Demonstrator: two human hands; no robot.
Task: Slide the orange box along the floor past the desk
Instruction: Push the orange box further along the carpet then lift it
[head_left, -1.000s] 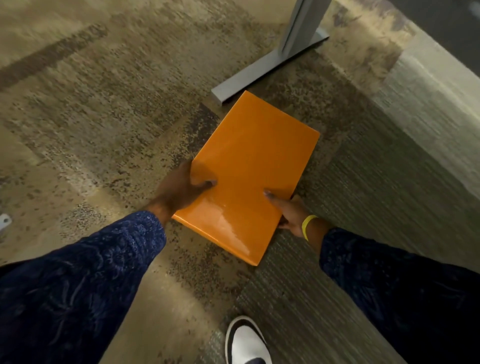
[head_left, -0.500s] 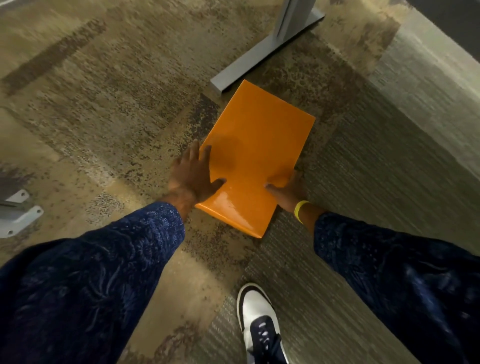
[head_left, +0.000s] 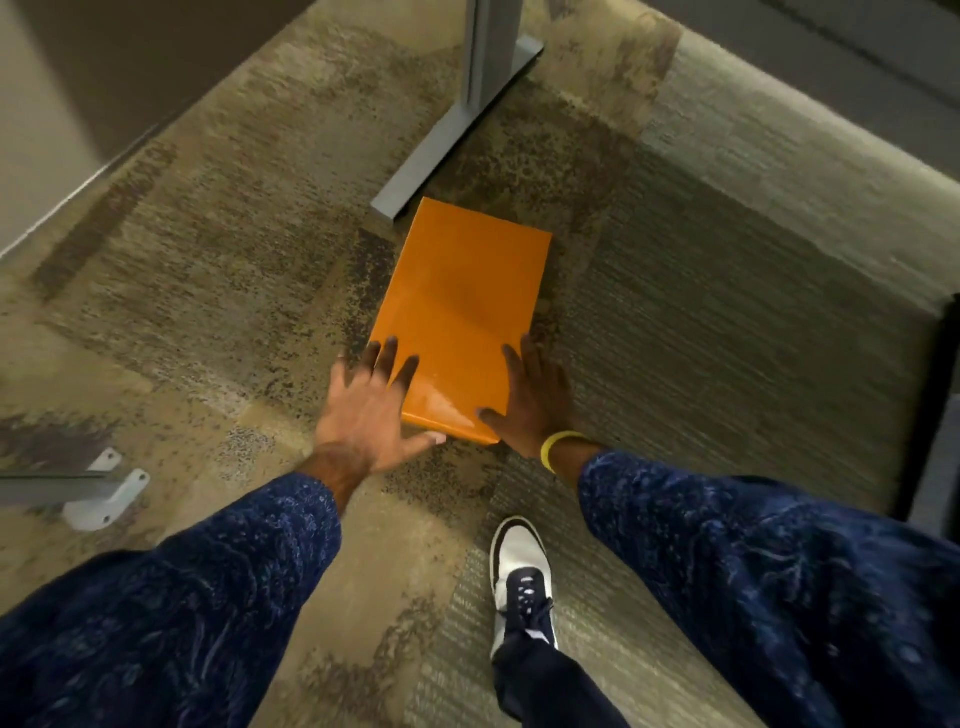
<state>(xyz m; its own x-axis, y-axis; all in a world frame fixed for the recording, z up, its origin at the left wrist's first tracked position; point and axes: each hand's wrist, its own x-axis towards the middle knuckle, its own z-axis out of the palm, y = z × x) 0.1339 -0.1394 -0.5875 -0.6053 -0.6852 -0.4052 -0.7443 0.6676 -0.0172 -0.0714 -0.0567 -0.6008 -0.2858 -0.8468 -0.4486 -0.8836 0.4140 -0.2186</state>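
Observation:
The flat, glossy orange box (head_left: 462, 306) lies on the carpet, its far left corner just short of the grey desk foot (head_left: 441, 140). My left hand (head_left: 363, 415) is at the box's near left corner, fingers spread, fingertips on the top face and thumb along the near edge. Along the near right side lies my right hand (head_left: 535, 400), with a yellow wristband; its fingers are extended and its thumb rests on top of the near corner. Neither hand closes around the box.
The desk's upright leg (head_left: 488, 47) rises from the foot at the top centre. A white metal bracket (head_left: 104, 493) sits on the floor at left. My shoe (head_left: 522, 571) stands behind the box. A wall panel (head_left: 78, 78) runs along the upper left, and dark furniture (head_left: 935, 415) is at the right edge.
The box has slid forward, away from me, alongside the desk foot. Both hands went from holding its sides to lying flat and spread at its near corners. My foot stepped forward.

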